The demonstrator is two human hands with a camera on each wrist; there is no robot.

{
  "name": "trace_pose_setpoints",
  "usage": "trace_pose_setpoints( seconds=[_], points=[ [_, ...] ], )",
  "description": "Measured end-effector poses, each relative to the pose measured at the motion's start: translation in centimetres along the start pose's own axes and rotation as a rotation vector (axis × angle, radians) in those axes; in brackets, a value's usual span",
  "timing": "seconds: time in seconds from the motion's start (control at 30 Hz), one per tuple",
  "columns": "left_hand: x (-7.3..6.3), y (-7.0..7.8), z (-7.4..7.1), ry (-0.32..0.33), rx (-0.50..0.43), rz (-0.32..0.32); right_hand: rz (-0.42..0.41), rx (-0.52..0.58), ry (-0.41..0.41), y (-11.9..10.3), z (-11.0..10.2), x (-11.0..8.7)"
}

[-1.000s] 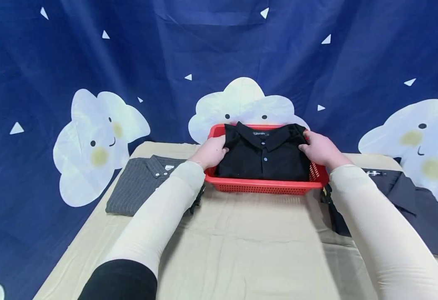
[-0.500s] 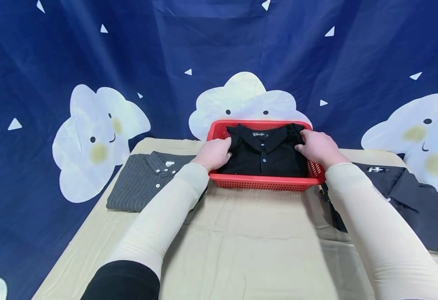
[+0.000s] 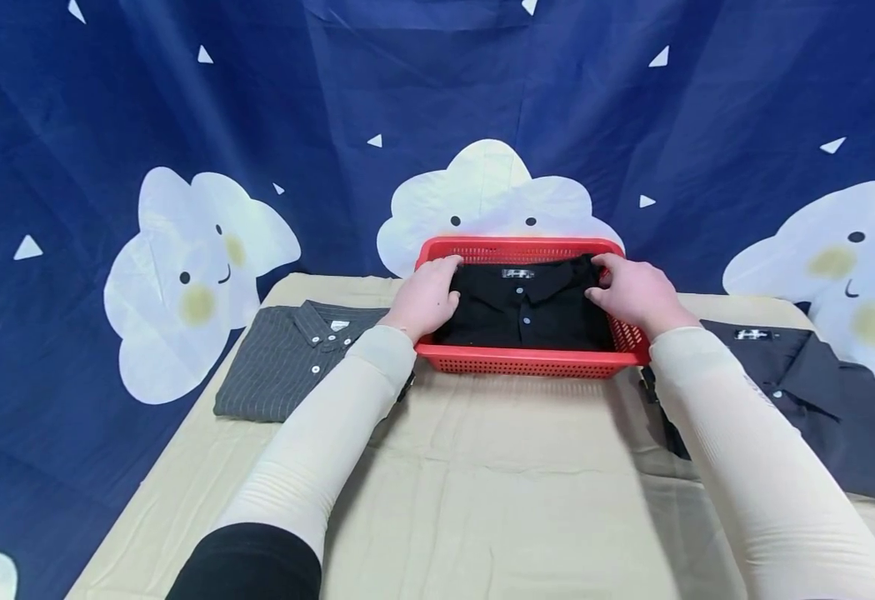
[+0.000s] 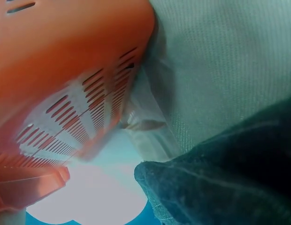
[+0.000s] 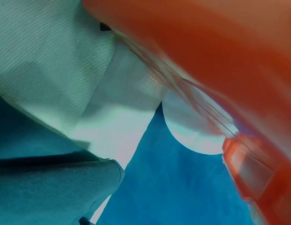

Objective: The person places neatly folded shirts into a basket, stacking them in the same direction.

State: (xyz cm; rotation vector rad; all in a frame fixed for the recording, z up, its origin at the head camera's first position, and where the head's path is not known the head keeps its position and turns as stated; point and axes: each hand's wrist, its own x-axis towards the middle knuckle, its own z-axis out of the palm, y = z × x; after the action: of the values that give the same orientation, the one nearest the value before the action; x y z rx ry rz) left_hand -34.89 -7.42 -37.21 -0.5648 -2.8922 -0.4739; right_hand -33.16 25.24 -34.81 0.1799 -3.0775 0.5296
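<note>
A folded black shirt [image 3: 523, 312], with a label and pale buttons at its collar, lies in a red perforated basket [image 3: 527, 357]. My left hand [image 3: 424, 298] is over the basket's left side, fingertips at the shirt's left edge and thumb held apart. At the opposite side, my right hand [image 3: 636, 293] reaches over the rim, thumb and fingers parted beside the raised right shoulder of the shirt. The basket's slotted wall [image 4: 89, 103] fills much of the left wrist view. The right wrist view shows its outer side [image 5: 202, 47] close up. Both hands' far fingers are partly hidden.
A folded grey striped shirt [image 3: 280, 358] lies left of the basket. To the right is a dark folded shirt [image 3: 842, 417], partly behind the right forearm. Beige cloth [image 3: 497, 483] covers the table, and a blue cloud-print curtain [image 3: 437, 75] hangs behind the basket.
The shirt's collar and shoulders have sunk lower into the basket, exposing its back rim. Both hands have shifted slightly inward, and their thumbs and fingers have spread. The head view has tilted a little.
</note>
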Motion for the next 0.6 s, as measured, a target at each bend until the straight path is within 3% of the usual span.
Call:
trace_pose_setpoints(
  seconds=[0.4,0.5,0.6],
  points=[
    [-0.1,-0.1,0.1,-0.026,0.022,0.011,-0.023,0.024,-0.005,-0.1,0.2,-0.7],
    [-0.1,-0.3,0.1,0.005,0.007,0.020,-0.030,0.054,-0.003,-0.1,0.2,-1.1],
    [-0.1,-0.4,0.0,0.077,-0.001,0.031,-0.040,0.114,-0.005,0.2,0.2,-1.5]
  ],
)
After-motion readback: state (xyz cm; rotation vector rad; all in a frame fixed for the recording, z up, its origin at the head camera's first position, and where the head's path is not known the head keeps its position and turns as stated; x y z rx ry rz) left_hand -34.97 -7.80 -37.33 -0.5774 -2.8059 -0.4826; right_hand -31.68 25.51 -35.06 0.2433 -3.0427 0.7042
